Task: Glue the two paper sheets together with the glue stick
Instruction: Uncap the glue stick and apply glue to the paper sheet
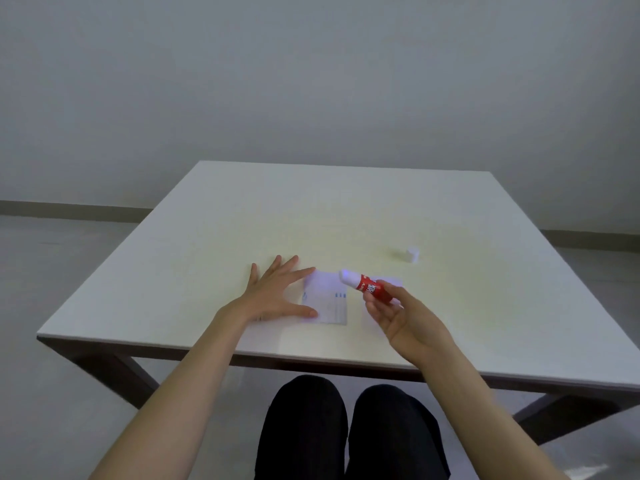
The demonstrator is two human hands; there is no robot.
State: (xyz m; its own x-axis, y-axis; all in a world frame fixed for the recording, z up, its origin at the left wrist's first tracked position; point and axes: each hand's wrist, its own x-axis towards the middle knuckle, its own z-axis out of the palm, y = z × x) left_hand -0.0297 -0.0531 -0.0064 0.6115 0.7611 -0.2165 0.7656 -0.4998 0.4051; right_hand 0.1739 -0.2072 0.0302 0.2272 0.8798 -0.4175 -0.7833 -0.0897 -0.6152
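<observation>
A: Two hands in view. Left hand (273,292) is spread flat, fingers splayed, thumb and forefinger pressing the left edge of the paper sheet (329,301) on the table (207,237).

B: Right?

A: Right hand (398,323) pinches the red glue stick (367,287) by its lower barrel, uncapped white tip pointing left, hovering just above the sheet. Cap (412,254) stands apart, further back on the right.

B: Second sheet?

A: Something pale shows behind the stick; can't tell if it's the second sheet or the same one.

B: Tips for the step?

A: Judgement only: keep the left hand pinning the paper, tilt the tip down, stroke away from the pinning fingers, cover the edges evenly, light pressure so the sheet doesn't wrinkle.
</observation>
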